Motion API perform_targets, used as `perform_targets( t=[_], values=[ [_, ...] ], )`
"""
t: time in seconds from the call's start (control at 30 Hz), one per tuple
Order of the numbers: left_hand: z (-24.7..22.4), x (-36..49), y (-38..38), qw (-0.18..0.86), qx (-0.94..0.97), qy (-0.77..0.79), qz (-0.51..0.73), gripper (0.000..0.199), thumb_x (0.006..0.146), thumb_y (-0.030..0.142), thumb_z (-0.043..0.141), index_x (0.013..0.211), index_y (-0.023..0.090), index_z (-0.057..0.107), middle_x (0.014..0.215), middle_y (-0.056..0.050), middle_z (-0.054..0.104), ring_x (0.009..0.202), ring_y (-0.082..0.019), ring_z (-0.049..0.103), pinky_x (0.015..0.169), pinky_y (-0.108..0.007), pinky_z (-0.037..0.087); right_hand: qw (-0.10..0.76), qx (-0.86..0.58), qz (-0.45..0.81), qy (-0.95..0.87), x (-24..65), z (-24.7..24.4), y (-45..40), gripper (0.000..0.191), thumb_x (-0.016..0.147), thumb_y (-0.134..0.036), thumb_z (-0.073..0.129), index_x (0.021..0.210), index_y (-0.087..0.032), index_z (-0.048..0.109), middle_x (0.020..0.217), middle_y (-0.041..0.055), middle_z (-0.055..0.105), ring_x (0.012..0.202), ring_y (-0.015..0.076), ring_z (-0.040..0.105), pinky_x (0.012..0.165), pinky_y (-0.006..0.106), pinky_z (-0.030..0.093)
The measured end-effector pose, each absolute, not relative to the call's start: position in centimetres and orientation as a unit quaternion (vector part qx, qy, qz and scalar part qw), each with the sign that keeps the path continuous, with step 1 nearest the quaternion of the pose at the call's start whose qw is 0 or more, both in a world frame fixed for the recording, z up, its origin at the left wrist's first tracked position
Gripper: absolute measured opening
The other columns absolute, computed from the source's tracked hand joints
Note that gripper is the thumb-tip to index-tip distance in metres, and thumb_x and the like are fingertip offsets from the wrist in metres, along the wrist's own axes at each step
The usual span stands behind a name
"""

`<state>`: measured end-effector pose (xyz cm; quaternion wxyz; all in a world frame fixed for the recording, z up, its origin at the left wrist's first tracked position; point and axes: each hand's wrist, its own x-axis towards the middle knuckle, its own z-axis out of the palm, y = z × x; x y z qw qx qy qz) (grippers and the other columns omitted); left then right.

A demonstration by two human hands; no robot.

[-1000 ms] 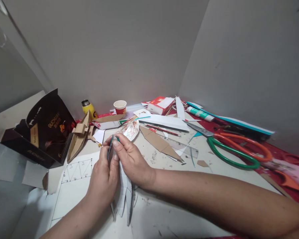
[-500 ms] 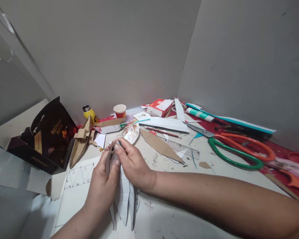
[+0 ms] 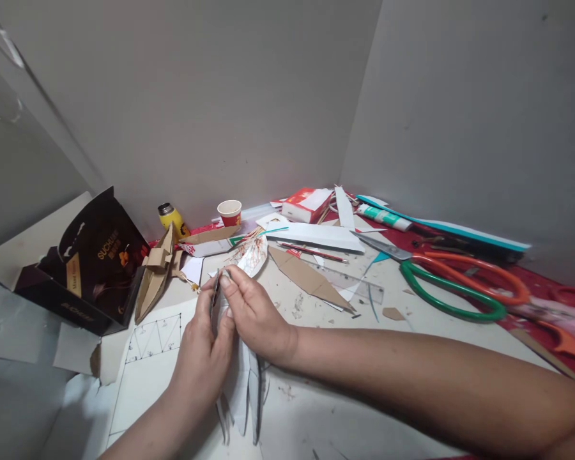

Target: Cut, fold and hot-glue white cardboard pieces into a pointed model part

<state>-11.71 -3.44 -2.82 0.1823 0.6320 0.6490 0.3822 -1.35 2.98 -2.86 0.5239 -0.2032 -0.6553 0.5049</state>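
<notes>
Between my two hands is a pale grey folded card piece (image 3: 241, 390) whose long pointed ends hang down toward me. My left hand (image 3: 204, 342) is closed on its left side, with the fingers behind and the thumb in front. My right hand (image 3: 259, 314) pinches the upper edge between thumb and fingers, close against the left hand. Both hands hide much of the piece's middle. Under my left forearm lies a white sheet (image 3: 148, 390) with a drawn strip of triangles.
Ahead lie a brown pointed card piece (image 3: 311, 279), a clear ruler (image 3: 359, 286), a pencil (image 3: 316, 253) and a paper cup (image 3: 230, 214). Large scissors (image 3: 453, 305) are at right. At left stand a cardboard boat shape (image 3: 154, 275), a yellow bottle (image 3: 171, 219) and a dark box (image 3: 86, 268).
My left hand has shifted slightly right, nearer my right hand, bringing the card's left side inward. My right hand keeps its pinch almost in place.
</notes>
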Motion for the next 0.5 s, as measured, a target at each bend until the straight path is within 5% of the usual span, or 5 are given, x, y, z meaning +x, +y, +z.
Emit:
perform_targets(
  t=[0.17, 0.5],
  values=[
    [-2.66, -11.55, -3.51, 0.193, 0.639, 0.641, 0.38, 0.054, 0.095, 0.03, 0.041, 0.146, 0.019, 0.027, 0.141, -0.014, 0.052, 0.132, -0.026, 0.046, 0.105, -0.044, 0.04, 0.522, -0.187, 0.522, -0.648, -1.28, -2.74, 2.74, 0.022, 0.099, -0.028, 0.036, 0.091, -0.019, 0.055, 0.089, 0.0032, 0.06, 0.086, 0.0152, 0.058, 0.085, 0.03, 0.044],
    [-2.78, -11.39, -3.83, 0.192, 0.641, 0.652, 0.357, 0.051, 0.094, 0.03, 0.041, 0.143, 0.02, 0.028, 0.132, -0.016, 0.057, 0.12, -0.029, 0.057, 0.101, -0.048, 0.041, 0.52, -0.196, 0.519, -0.65, -1.05, -2.85, 2.64, 0.027, 0.1, -0.033, 0.035, 0.089, -0.02, 0.056, 0.088, 0.0026, 0.062, 0.088, 0.0149, 0.059, 0.086, 0.03, 0.044]
  ],
)
